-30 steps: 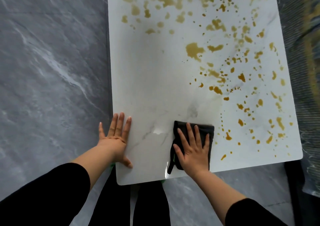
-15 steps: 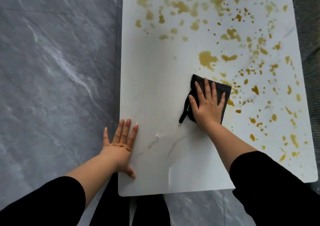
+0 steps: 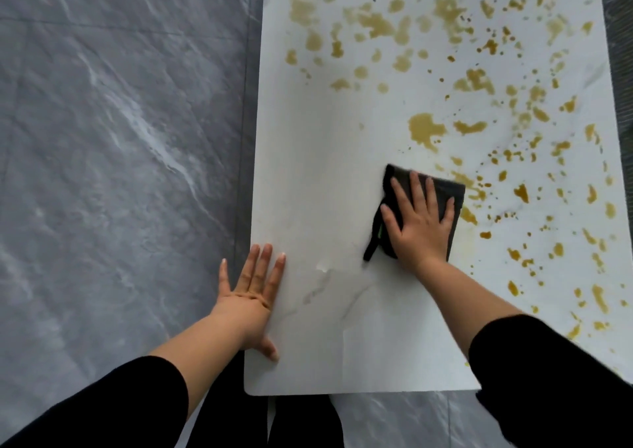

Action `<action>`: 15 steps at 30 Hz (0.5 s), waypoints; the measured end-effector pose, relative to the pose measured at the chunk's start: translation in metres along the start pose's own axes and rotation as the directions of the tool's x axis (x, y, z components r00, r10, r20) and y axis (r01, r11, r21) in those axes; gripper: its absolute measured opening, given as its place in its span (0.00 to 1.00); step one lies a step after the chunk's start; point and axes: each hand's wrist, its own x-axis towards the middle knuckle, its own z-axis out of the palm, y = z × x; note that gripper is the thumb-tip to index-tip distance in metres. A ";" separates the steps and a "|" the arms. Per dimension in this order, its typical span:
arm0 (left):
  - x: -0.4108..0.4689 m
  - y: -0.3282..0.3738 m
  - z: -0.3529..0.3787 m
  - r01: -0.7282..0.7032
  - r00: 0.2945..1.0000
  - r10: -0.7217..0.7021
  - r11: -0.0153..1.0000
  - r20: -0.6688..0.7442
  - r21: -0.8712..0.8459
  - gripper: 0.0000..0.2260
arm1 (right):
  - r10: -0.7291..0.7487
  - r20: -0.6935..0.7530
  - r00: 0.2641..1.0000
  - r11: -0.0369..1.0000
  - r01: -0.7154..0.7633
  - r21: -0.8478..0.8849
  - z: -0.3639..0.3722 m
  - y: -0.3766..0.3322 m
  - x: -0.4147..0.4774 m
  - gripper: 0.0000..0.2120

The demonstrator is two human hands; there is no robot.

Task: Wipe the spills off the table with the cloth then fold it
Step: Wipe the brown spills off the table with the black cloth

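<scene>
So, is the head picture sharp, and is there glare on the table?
Head view: the cloth is slightly smeared at its far edge, beyond the right hand; a pale sheen lies on the table near its front edge; the far spills look soft.

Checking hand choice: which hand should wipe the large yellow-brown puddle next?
Probably right. The right hand presses the dark grey cloth near that puddle; the left hand rests bare at the white table's edge.

Dark cloth (image 3: 448,194) flat on white table (image 3: 325,173), beside yellow-brown spills (image 3: 424,128) across far half.
</scene>
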 end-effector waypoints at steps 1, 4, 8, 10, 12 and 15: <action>0.002 -0.001 0.001 -0.002 1.000 0.002 1.000 0.000 0.000 0.70 | 0.012 -0.008 1.000 1.000 -0.012 0.010 -0.005 0.001 0.022 0.28; 0.007 -0.002 0.007 -0.003 1.000 0.003 1.000 -0.003 -0.002 0.70 | 0.017 -0.032 0.999 1.000 -0.016 0.025 -0.019 0.003 0.082 0.28; 0.010 -0.003 0.009 0.003 1.000 -0.003 1.000 -0.012 0.002 0.70 | 0.001 -0.058 0.998 0.999 0.001 0.039 -0.027 0.006 0.124 0.28; 0.008 -0.002 0.007 0.001 1.000 -0.001 1.000 -0.003 0.005 0.70 | -0.005 -0.057 0.998 0.999 0.008 0.045 -0.028 0.006 0.126 0.28; 0.007 -0.002 0.007 0.002 1.000 -0.002 1.000 -0.008 0.003 0.70 | -0.009 -0.055 0.998 0.998 0.013 0.056 -0.026 0.005 0.119 0.28; 0.007 -0.002 0.006 0.011 1.000 -0.011 1.000 -0.005 0.004 0.70 | -0.017 -0.053 0.998 0.998 0.020 0.055 -0.021 0.001 0.096 0.28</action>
